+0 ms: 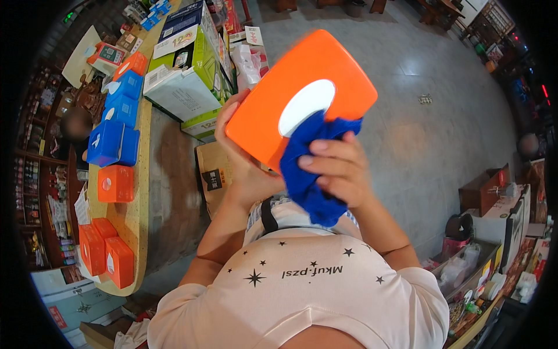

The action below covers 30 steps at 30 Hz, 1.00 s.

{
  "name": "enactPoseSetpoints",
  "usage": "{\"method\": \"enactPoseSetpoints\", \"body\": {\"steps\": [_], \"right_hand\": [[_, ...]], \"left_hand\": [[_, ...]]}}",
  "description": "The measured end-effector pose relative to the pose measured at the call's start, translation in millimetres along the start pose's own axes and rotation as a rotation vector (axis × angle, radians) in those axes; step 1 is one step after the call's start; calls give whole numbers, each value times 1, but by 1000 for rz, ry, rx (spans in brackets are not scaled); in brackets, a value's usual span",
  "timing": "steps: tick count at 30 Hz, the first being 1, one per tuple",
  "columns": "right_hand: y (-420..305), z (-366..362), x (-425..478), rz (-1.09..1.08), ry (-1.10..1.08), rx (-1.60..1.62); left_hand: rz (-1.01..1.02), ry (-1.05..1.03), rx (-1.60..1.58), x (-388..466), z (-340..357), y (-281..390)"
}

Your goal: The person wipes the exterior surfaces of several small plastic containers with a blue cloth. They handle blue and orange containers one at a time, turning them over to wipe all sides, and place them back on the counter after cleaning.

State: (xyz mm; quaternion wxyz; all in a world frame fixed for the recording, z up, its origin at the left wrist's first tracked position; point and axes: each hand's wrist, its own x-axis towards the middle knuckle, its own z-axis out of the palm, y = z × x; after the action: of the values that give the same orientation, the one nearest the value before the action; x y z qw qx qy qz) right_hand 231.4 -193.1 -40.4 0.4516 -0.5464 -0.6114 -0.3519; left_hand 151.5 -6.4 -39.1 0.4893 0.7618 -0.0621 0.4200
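An orange plastic tissue box [344, 65] with a white oval on its face is held up tilted in front of my chest. My left hand [237, 144] grips it along its left and lower side, the fingertips showing at the edge. A crumpled blue cloth [301, 174] is bunched in my right hand [342, 168]. That cloth lies against the lower right part of the box's face and covers a bit of the white oval. The underside of the box is mostly hidden.
Left of me runs a yellow counter [139, 192] bearing orange tissue boxes [120, 261] and blue tissue boxes [104, 141]. Stacked cartons [183, 96] stand beside it, with a brown cardboard box [209, 170] on the floor. At right is a cluttered shelf unit [488, 248]. Another person is behind the counter.
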Motion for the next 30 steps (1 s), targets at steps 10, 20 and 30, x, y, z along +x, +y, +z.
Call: {"method": "enactPoseSetpoints", "body": {"steps": [10, 20, 30], "right_hand": [[53, -30, -18, 650, 568, -35], [-27, 15, -10, 45, 31, -46], [26, -16, -7, 451, 229, -136]], "left_hand": [[79, -88, 203, 8, -11, 8], [-264, -51, -78, -4, 3, 0], [3, -194, 67, 12, -21, -5]]}}
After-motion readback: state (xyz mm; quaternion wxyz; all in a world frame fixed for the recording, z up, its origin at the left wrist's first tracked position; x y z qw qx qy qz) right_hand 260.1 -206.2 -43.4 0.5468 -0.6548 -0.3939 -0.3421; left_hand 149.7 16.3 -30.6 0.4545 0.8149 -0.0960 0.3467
